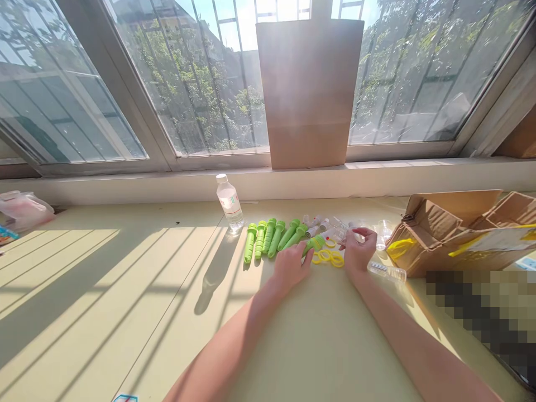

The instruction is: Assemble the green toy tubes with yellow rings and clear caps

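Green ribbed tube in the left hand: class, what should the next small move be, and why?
Probably raise the green ribbed tube slightly before bringing it toward the right hand. The left hand holds it, and yellow rings lie on the table between the two hands, so sliding it across might drag them.

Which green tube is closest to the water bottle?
The leftmost green tube, at the end of the row beside the water bottle; the others lie farther right.
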Tool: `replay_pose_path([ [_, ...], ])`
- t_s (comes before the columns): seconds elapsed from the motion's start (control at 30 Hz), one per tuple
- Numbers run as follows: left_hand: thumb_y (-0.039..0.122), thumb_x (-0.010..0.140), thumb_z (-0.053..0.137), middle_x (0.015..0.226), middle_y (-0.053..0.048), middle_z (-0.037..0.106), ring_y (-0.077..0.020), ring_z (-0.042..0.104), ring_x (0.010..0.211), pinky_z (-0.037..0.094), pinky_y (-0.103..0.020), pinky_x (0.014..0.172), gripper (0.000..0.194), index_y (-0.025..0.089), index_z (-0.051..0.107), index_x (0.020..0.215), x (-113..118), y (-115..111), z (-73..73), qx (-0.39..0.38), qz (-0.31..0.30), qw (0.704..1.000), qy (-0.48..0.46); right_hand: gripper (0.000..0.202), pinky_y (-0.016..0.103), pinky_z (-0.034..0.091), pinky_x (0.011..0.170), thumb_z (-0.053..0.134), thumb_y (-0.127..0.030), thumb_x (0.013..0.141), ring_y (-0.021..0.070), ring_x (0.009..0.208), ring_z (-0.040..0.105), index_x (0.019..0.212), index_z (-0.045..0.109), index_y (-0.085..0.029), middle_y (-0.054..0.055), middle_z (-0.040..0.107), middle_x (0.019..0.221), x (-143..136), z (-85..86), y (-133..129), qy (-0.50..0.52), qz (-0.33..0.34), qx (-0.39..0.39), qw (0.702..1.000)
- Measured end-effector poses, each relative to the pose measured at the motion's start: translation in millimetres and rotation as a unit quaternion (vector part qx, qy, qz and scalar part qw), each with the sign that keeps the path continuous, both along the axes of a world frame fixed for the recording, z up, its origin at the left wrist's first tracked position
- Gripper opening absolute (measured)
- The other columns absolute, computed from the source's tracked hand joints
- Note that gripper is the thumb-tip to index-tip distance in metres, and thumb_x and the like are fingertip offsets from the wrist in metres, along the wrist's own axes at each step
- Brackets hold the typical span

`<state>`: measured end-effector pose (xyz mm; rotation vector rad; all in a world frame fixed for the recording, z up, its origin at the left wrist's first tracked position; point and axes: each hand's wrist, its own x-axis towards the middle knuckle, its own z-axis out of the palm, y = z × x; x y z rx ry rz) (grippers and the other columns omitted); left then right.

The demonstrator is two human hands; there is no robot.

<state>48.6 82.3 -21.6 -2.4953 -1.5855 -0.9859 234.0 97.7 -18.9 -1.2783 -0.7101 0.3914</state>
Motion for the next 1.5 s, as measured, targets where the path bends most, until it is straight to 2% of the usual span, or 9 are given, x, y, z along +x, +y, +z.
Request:
replay_pose_path([
  [0.13, 0.045, 0.098, 0.047, 0.069, -0.003, 0.067, -0.0204, 0.064, 0.06, 0.038, -0.03, 0.051, 0.028, 0.025, 0.067, 0.098, 1, -3, 2.2, 0.005, -0.012, 1.0, 0.027, 0.044, 0.028, 0.045, 0.041, 0.072, -0.05, 0.074, 0.0077, 0.049, 0.052, 0.099, 0.048, -0.023, 0.006, 0.059, 0.11, 3, 4.0, -1, 0.019, -0.006, -0.013, 1.0],
  [0.37, 0.038, 0.1, 0.045, 0.082, -0.006, 0.071, -0.0223, 0.068, 0.074, 0.043, -0.03, 0.058, 0.027, 0.022, 0.067, 0.104, 0, -9, 9.3, 0.009, -0.039, 0.997, 0.067, 0.032, 0.026, 0.042, 0.045, 0.059, -0.048, 0.082, 0.0109, 0.048, 0.05, 0.095, 0.064, -0.019, -0.001, 0.061, 0.073, -6, -1.8, -7, -0.055, 0.08, -0.017, 0.995],
  [0.6, 0.038, 0.1, 0.046, 0.086, -0.006, 0.072, -0.0226, 0.068, 0.079, 0.045, -0.031, 0.061, 0.025, 0.023, 0.066, 0.102, -3, -2, -0.9, 0.04, -0.031, 0.998, 0.046, 0.039, 0.028, 0.046, 0.046, 0.051, -0.046, 0.086, 0.0104, 0.049, 0.053, 0.11, 0.067, -0.019, 0.003, 0.069, 0.088, -12, -1.5, -13, -0.061, 0.183, 0.032, 0.981],
  [0.77, 0.041, 0.099, 0.05, 0.091, -0.006, 0.072, -0.0229, 0.068, 0.087, 0.048, -0.031, 0.066, 0.024, 0.023, 0.065, 0.107, -4, -1, -2.1, 0.056, -0.033, 0.997, 0.044, 0.044, 0.026, 0.041, 0.045, 0.062, -0.051, 0.083, 0.0109, 0.045, 0.047, 0.111, 0.07, -0.018, -0.004, 0.056, 0.06, -11, 4.2, -11, -0.07, 0.116, -0.011, 0.991],
  [0.87, 0.042, 0.099, 0.052, 0.09, -0.006, 0.07, -0.0231, 0.068, 0.087, 0.048, -0.031, 0.068, 0.024, 0.023, 0.065, 0.106, -4, -1, -1.0, 0.076, -0.041, 0.994, 0.062, 0.041, 0.027, 0.042, 0.051, 0.062, -0.054, 0.082, 0.0112, 0.051, 0.045, 0.095, 0.073, -0.018, -0.002, 0.059, 0.064, -9, 2.1, -9, -0.109, 0.072, -0.029, 0.991],
  [1.07, 0.036, 0.096, 0.057, 0.096, -0.007, 0.07, -0.0236, 0.065, 0.091, 0.05, -0.033, 0.075, 0.027, 0.021, 0.061, 0.118, -4, 0, -0.7, 0.116, -0.011, 0.992, 0.042, 0.041, 0.027, 0.041, 0.051, 0.044, -0.05, 0.091, 0.0141, 0.05, 0.048, 0.104, 0.067, -0.019, -0.006, 0.048, 0.054, -10, -3.7, -11, -0.096, 0.156, 0.013, 0.983],
  [1.17, 0.03, 0.094, 0.059, 0.102, -0.009, 0.068, -0.025, 0.063, 0.094, 0.051, -0.036, 0.08, 0.032, 0.021, 0.058, 0.125, -4, 2, 0.5, 0.118, 0.02, 0.992, 0.043, 0.04, 0.028, 0.041, 0.05, 0.05, -0.051, 0.089, 0.0151, 0.049, 0.05, 0.108, 0.066, -0.02, -0.006, 0.05, 0.053, -13, -2.0, -14, -0.107, 0.154, 0.005, 0.982],
  [1.3, 0.022, 0.09, 0.06, 0.102, -0.008, 0.066, -0.0256, 0.062, 0.095, 0.051, -0.038, 0.082, 0.022, 0.023, 0.063, 0.112, -5, 3, 1.2, 0.109, 0.045, 0.991, 0.06, 0.037, 0.027, 0.04, 0.048, 0.055, -0.056, 0.086, 0.0149, 0.048, 0.05, 0.095, 0.066, -0.021, -0.004, 0.054, 0.053, -16, -0.1, -15, -0.125, 0.127, -0.037, 0.983],
  [1.5, 0.017, 0.089, 0.058, 0.099, -0.007, 0.068, -0.0244, 0.063, 0.093, 0.047, -0.04, 0.09, 0.021, 0.022, 0.062, 0.11, -5, 5, -1.8, 0.116, 0.018, 0.992, 0.056, 0.032, 0.025, 0.036, 0.047, 0.053, -0.053, 0.087, 0.0126, 0.046, 0.046, 0.086, 0.061, -0.022, -0.005, 0.051, 0.052, -16, -1.4, -13, -0.143, 0.114, -0.041, 0.982],
])
